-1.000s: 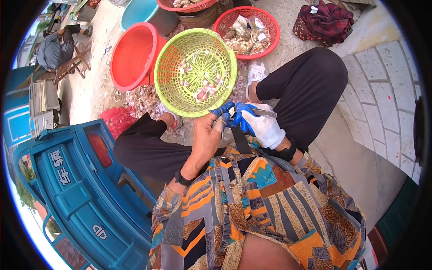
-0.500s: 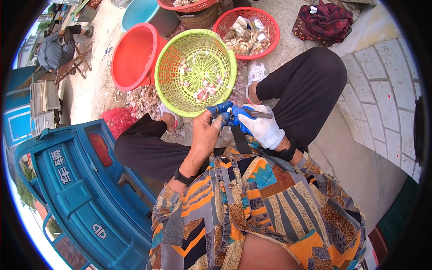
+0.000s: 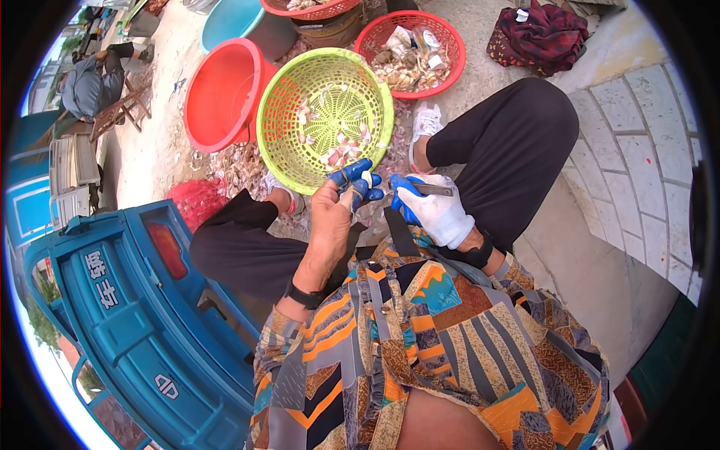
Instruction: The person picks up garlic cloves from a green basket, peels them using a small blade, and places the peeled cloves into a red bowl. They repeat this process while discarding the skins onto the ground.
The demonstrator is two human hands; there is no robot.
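Note:
My left hand [image 3: 341, 196], with blue coverings on its fingers, pinches a small whitish garlic clove [image 3: 367, 178] by the near rim of the green basket [image 3: 271, 112]. Several pinkish garlic cloves [image 3: 341, 152] lie at the bottom of that basket. Just to the right, my right hand [image 3: 431, 208] wears a white glove with blue fingers. It is closed around a small knife [image 3: 435, 190], whose grey handle shows across the glove; the blade is hidden or too small to make out. A narrow gap separates the two hands.
Behind the green basket stand a red tub [image 3: 196, 101], a light blue tub [image 3: 225, 22] and a red basket [image 3: 367, 41] of garlic. Garlic skins litter the ground. A blue vehicle [image 3: 127, 322] is at left; a seated person [image 3: 90, 86] is farther off.
My left hand has drawn away from my right, slightly left, with the clove in its fingertips. My right hand has hardly moved and keeps the knife.

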